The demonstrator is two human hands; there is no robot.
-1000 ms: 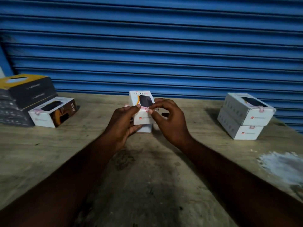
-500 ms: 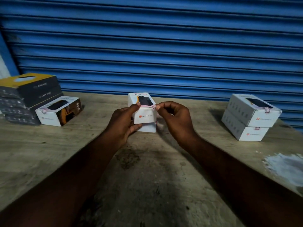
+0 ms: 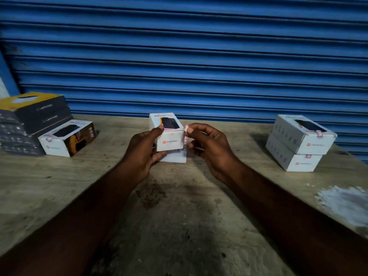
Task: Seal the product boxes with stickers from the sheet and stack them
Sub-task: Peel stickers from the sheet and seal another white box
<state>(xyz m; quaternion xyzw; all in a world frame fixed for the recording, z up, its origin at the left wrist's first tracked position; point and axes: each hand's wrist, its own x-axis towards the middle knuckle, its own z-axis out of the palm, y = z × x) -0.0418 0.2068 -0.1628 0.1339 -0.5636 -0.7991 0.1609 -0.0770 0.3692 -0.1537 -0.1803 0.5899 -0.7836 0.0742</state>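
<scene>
Now: a sticker pinched at the corner of the held box

Closest to the camera lies the desk (image 3: 179,232), worn bare wood with dark stains, and a whitish powdery patch (image 3: 342,204) near its right edge. Two bare forearms reach forward over it.

The left hand (image 3: 143,154) has its grip curled round a small white box (image 3: 169,139), thumb on the top edge and fingers underneath, holding it above the desk at the centre. A white sticker sheet (image 3: 177,157) with a red-printed edge shows below and just right of the box.

The right hand (image 3: 209,148) has its grip closed in a pinch, thumb and forefinger together on a small pale sticker (image 3: 186,128) at the box's upper right corner. Whether the sticker touches the box I cannot tell.

Farther back on the right, two white boxes (image 3: 300,142) sit stacked, each with a sticker on its front edge. On the left, one white box (image 3: 67,138) lies against a pile of dark boxes (image 3: 33,116). A blue roller shutter (image 3: 179,56) closes off the room behind the desk.
</scene>
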